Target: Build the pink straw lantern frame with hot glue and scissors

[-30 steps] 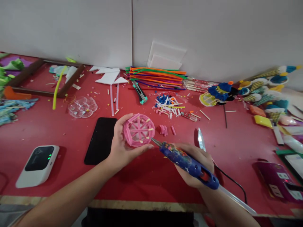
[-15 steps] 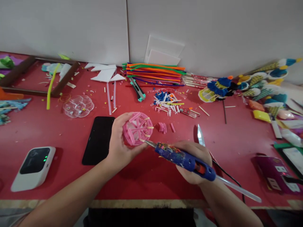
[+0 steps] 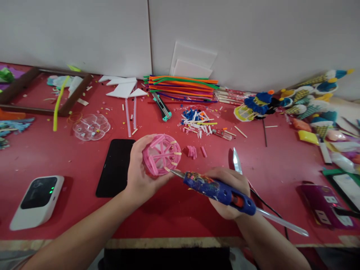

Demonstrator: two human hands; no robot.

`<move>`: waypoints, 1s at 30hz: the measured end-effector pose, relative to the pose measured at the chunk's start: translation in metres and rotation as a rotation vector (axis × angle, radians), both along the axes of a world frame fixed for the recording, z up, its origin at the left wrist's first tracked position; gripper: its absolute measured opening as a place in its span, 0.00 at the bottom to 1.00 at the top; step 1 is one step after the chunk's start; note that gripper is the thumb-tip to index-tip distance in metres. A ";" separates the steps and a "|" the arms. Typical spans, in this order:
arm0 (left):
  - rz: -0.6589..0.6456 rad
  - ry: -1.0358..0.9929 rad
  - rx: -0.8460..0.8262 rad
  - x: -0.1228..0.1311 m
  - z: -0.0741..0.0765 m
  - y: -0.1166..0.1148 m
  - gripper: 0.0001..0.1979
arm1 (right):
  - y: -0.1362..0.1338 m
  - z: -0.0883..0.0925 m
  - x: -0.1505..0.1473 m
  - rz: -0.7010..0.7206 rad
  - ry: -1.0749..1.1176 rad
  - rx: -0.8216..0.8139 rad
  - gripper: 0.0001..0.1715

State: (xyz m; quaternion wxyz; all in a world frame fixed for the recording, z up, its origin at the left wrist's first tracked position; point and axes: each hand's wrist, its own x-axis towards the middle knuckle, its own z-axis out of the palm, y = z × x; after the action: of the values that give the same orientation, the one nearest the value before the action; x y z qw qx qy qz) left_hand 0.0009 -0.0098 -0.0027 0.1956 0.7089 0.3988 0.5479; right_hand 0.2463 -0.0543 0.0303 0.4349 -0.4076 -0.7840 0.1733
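My left hand (image 3: 140, 174) is closed around a round pink wheel (image 3: 160, 154) made of straw pieces with spokes and small yellow tips, held above the red table (image 3: 180, 210). My right hand (image 3: 225, 191) grips a blue glue gun (image 3: 219, 191) speckled with paint. Its metal nozzle touches the wheel's lower rim. A clear glue stick sticks out of the gun's back, and a black cord runs off to the right.
A black phone (image 3: 116, 167) lies left of the wheel and a white device (image 3: 36, 200) with green lights further left. Scissors (image 3: 236, 161), cut straw pieces (image 3: 198, 125), coloured straws (image 3: 182, 88), a box cutter (image 3: 162, 107), a clear tray (image 3: 91, 126) and craft figures (image 3: 298, 105) lie around.
The glue gun's nozzle has moved left along the wheel's lower rim, and my left hand has tilted the wheel slightly. The view has shifted a little.
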 end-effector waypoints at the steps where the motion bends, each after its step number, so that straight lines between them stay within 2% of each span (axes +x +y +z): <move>1: -0.002 -0.002 -0.001 0.000 0.000 0.000 0.47 | 0.000 0.000 0.000 -0.005 0.005 0.008 0.16; 21: 0.064 0.099 0.022 0.000 0.004 0.001 0.43 | 0.003 0.000 -0.005 -0.027 -0.006 0.046 0.10; 30: 0.087 0.123 0.004 0.000 0.004 0.000 0.42 | 0.002 0.000 -0.005 -0.048 -0.013 0.063 0.13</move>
State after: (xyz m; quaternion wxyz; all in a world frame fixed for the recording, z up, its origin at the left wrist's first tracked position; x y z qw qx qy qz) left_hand 0.0009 -0.0099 0.0016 0.1451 0.7237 0.4394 0.5119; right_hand 0.2414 -0.0526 0.0307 0.4465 -0.4136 -0.7819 0.1352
